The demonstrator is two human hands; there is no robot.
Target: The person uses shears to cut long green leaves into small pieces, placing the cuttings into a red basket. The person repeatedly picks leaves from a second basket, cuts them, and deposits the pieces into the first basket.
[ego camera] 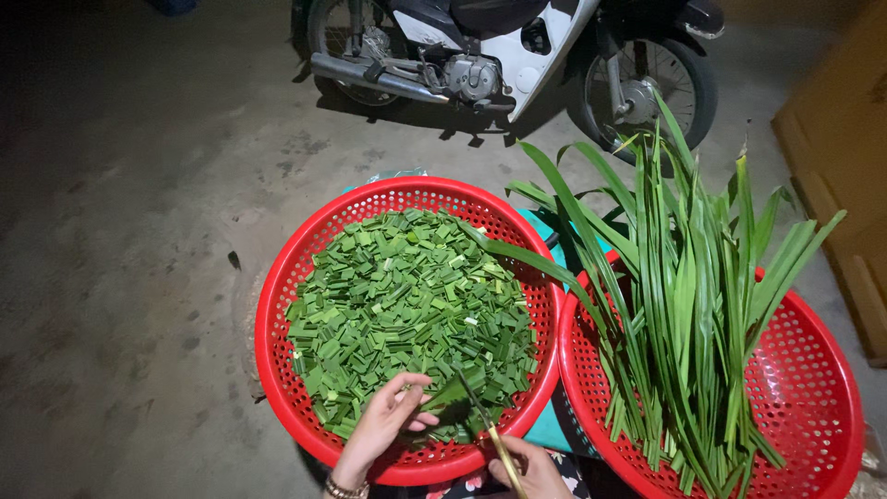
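Note:
My left hand (383, 427) pinches a folded green leaf strip (450, 395) over the near edge of a red perforated basket (277, 286). That basket holds a heap of cut green leaf pieces (407, 305). My right hand (531, 469) grips scissors with yellow handles (494, 434), and their blades point up toward the leaf strip. A second red basket (813, 388) on the right holds a bundle of long uncut green leaves (684, 305).
A motorbike (508, 55) is parked on the concrete floor (139, 231) just beyond the baskets. A wooden piece of furniture (845, 139) stands at the right edge. Teal cloth (554, 425) shows between the two baskets.

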